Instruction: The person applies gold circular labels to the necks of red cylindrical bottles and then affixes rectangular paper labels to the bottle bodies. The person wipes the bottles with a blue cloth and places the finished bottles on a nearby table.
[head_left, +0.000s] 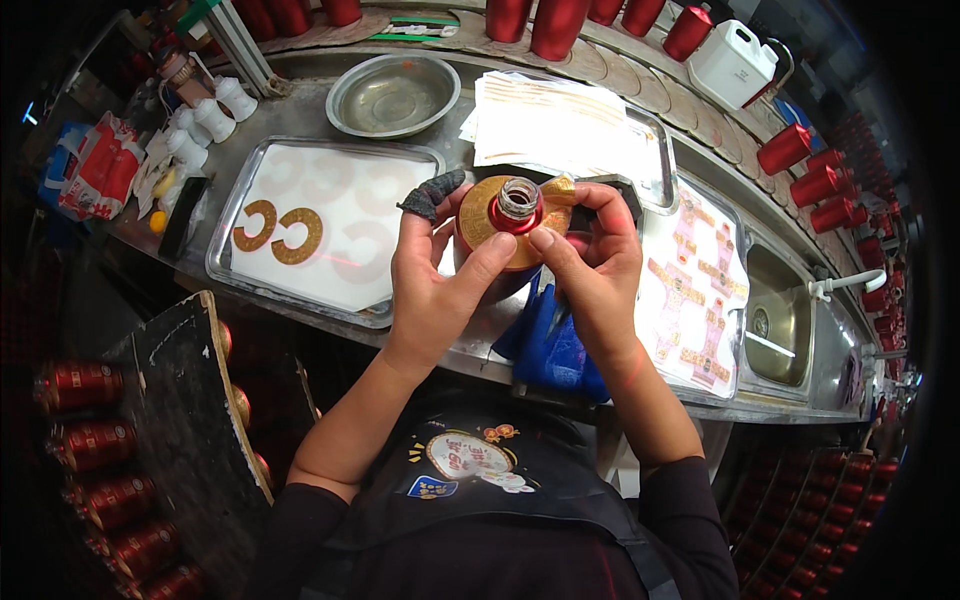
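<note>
Two grips, left hand (435,290) and right hand (602,268), on one bottle (518,200).
At twelve o'clock from the apron (525,485), both grasp its shoulder, thumbs on the gold label (478,212); from the bottle, a tray (290,302) lies at nine o'clock, a sink (780,290) near four.

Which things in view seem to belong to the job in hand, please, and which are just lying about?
Seemingly in use: held red bottle, gold label around its neck, two C-shaped gold labels.
Apparently lying about: metal basin, white jerrycan, red-and-white bag.

Workshop: slatted conveyor (645,88), steel bench (298,115), rows of red bottles (95,445).
</note>
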